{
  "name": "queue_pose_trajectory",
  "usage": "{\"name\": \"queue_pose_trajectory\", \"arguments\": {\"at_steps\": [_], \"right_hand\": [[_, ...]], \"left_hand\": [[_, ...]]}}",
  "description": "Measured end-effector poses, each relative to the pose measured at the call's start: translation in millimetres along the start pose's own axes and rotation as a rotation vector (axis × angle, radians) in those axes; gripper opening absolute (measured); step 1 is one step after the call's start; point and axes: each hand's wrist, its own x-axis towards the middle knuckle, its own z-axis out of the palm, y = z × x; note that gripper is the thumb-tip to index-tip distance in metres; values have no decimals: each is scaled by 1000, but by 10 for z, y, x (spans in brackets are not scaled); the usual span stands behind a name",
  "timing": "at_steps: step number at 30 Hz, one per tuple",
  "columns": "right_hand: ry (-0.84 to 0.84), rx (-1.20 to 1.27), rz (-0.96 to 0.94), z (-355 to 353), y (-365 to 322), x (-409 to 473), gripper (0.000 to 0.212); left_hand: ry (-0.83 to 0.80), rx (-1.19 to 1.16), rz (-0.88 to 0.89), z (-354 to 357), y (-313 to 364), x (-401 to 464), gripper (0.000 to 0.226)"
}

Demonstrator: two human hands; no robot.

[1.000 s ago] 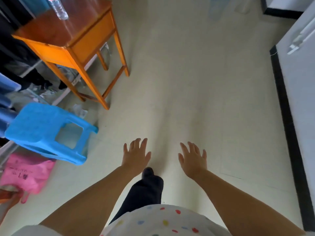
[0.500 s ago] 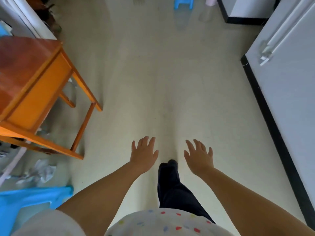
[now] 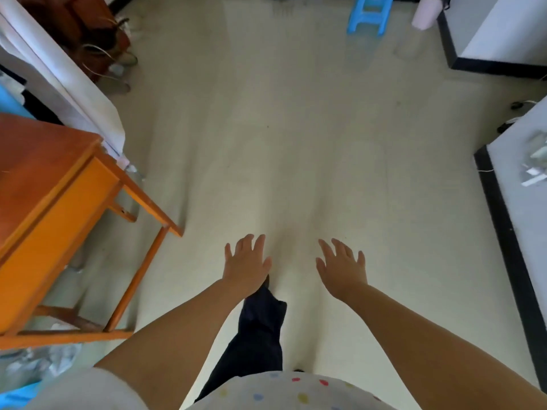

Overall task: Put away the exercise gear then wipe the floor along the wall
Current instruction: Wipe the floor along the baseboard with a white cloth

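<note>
Both hands out front, empty, over open floor; no exercise gear or wiping cloth in view.

Left hand (image 3: 247, 266) and right hand (image 3: 342, 269) were held palm-down w/ fingers spread and straight, each grip wide and holding nothing, prob. bc the person was mid-stride (dark trouser leg (image 3: 257, 327) forward betw. the arms) and had nothing picked up yet. Task's gear wasn't visible anywhere, so can't say where it lay. Floor (image 3: 296, 143) ahead was pale and bare down the middle. Orange wooden counter (image 3: 56, 208) stood close on the left, its near leg just beside the walking line, the likeliest thing to clip. White fabric (image 3: 68, 84) hung behind it. Blue stool (image 3: 368, 16) sat far ahead, a pink container (image 3: 424, 13) near it. Grey wall w/ black skirting (image 3: 503, 232) ran along the right, prob. the stretch to wipe.
</note>
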Motion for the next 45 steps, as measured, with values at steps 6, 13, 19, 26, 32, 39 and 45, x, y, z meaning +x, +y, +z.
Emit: {"name": "queue_pose_trajectory", "arguments": {"at_steps": [6,13,19,26,32,39,45], "right_hand": [[10,61,87,-790,45,1572,52],[53,137,189,-1859,300,3057,51],[63,142,211,-2587,902,4630,51],[35,50,175,-3659,1769,6211,52],[3,37,150,-4474,2147,7678,50],[35,69,169,-5389,2282,9567,50],[68,176,270,-6290,2611,10746,50]], "left_hand": [[27,2,70,-760,31,1746,56],[31,35,192,-1793,398,3604,57],[45,64,248,-2302,990,5295,56],[59,75,163,-3098,1718,7020,57],[57,49,122,-3618,1991,8382,55],[6,68,145,-4441,2104,10458,57],[-38,90,261,-5382,2490,11987,57]]}}
